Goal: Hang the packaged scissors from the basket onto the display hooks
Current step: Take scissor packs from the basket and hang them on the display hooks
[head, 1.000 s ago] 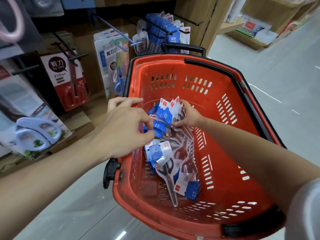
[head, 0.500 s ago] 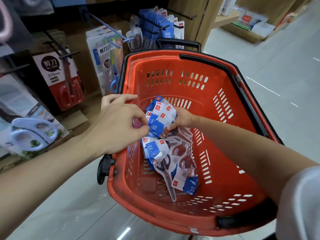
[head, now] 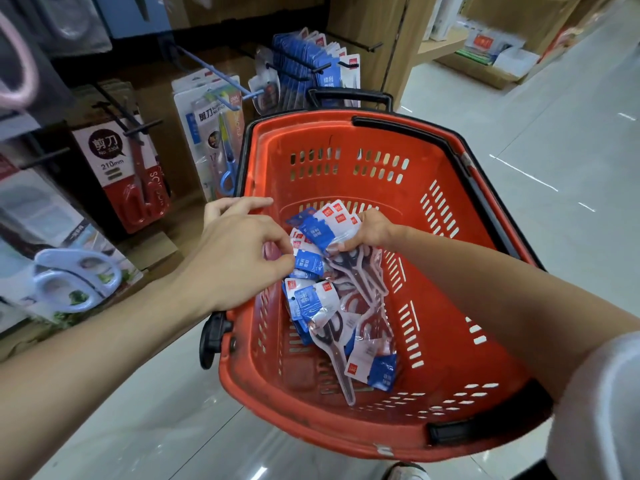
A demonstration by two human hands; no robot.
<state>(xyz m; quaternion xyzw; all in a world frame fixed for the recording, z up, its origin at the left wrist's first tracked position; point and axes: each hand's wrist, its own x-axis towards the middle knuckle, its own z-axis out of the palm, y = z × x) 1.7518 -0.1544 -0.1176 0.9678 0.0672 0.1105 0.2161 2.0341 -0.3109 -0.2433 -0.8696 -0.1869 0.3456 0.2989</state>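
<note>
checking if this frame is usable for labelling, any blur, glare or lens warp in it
Head view: wide-angle warp bows the basket rim; display packs at the far left are soft; glare on the glossy floor and on the plastic of the packaged scissors; left hand and right hand look fairly sharp.

Your basket (head: 450,306) is holding a heap of scissor packs (head: 372,367), which are lying on its slotted bottom toward the left wall. The hooks (head: 211,71) beyond it are carrying hung packs (head: 304,60).
</note>
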